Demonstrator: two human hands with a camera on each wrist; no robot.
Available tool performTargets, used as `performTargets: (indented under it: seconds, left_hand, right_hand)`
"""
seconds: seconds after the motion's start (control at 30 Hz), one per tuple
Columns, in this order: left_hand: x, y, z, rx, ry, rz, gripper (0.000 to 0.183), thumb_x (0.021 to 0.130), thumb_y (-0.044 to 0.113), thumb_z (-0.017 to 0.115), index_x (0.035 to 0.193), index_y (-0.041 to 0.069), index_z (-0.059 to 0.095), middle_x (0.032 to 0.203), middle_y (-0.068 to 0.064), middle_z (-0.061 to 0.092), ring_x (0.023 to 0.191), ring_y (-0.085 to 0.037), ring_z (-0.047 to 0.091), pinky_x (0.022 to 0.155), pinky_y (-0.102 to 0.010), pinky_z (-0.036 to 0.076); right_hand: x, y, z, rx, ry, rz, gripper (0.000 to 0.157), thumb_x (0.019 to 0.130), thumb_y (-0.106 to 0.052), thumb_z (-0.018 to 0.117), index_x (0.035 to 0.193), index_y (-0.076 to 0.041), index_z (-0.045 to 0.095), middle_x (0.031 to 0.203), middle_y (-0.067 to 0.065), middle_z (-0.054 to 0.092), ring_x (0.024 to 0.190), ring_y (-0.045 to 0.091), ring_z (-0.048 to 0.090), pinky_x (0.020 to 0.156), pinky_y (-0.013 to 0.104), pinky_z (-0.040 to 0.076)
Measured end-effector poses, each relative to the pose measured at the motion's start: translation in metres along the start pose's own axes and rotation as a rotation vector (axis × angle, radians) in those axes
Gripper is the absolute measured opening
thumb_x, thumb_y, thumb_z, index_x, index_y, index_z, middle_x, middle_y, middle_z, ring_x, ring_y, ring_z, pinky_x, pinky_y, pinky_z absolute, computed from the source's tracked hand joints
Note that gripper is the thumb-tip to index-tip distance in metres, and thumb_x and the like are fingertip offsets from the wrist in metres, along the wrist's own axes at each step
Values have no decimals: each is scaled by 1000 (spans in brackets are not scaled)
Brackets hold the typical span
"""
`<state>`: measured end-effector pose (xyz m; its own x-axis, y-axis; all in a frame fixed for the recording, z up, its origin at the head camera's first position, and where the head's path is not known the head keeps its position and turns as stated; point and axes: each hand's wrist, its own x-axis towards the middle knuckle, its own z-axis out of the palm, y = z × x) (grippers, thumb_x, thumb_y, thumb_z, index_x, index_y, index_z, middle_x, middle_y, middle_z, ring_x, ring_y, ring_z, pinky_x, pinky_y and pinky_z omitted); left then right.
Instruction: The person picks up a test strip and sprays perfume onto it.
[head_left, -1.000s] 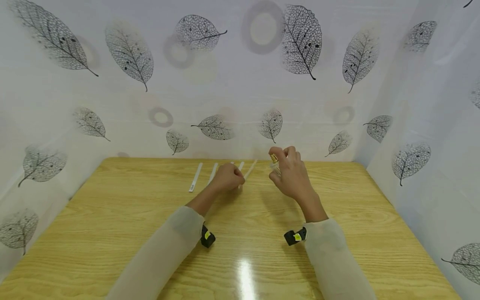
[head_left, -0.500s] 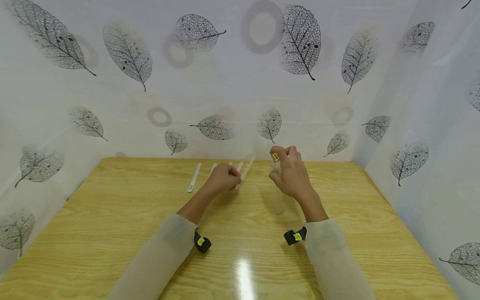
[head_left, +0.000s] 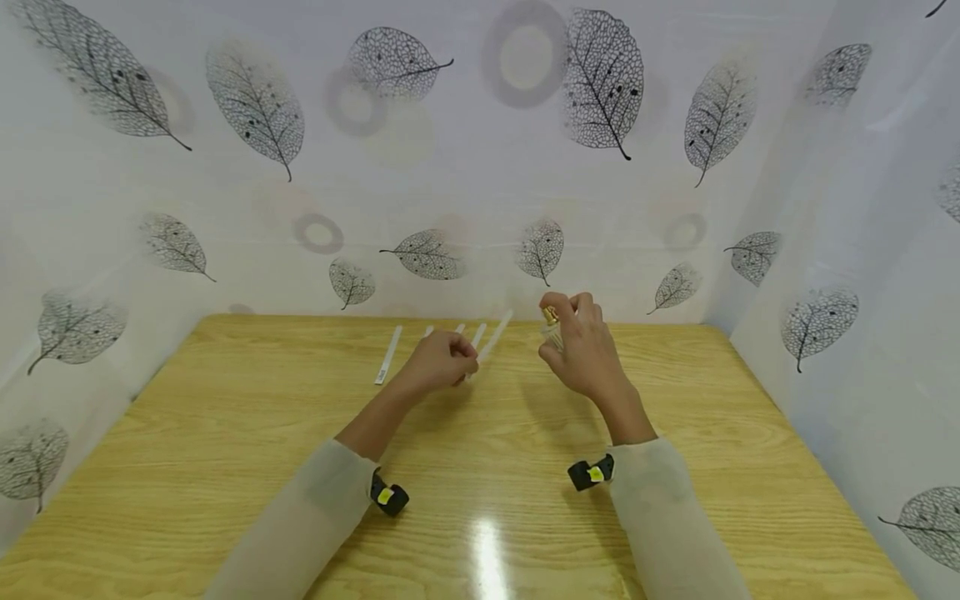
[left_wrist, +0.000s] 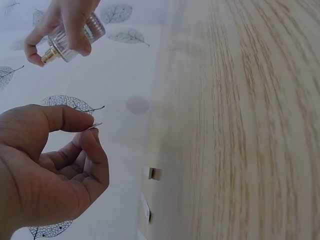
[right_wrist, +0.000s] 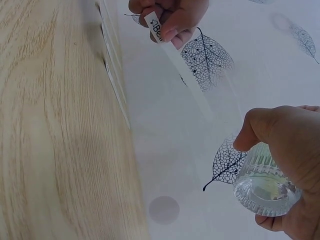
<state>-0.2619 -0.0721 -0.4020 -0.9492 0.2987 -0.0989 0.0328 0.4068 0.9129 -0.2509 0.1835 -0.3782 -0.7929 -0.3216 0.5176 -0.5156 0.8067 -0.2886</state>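
My left hand pinches a thin white paper strip between thumb and fingertip, above the table. Handwriting marks the pinched end of this paper strip in the right wrist view; the far end slants up and away. To its right, my right hand grips a perfume bottle with a gold spray top. One fingertip lies on the spray top, which points towards the strip's side. The ribbed clear glass and thick base of the bottle show in the right wrist view. Strip and bottle are apart.
Several white paper strips, such as the leftmost strip, lie in a row near the back of the wooden table; my left hand partly covers some. Behind the table hangs a white leaf-print curtain, also along both sides.
My left hand has shifted slightly left with the strip, and its forearm has swung left and towards me. My right hand and the bottle have stayed nearly still.
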Motion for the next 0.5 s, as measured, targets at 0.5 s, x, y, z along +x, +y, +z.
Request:
performTargets:
  seconds: [0.5]
  left_hand:
    - [-17, -2, -1, -17, -57, 48, 16, 95, 12, 64, 106, 2, 68, 81, -8, 64, 65, -18, 56, 66, -39, 51]
  right_hand:
    - [0, -1, 0, 10, -11, -4, 57, 86, -6, 66, 134, -22, 40, 108, 17, 42, 86, 34, 41, 63, 42, 33]
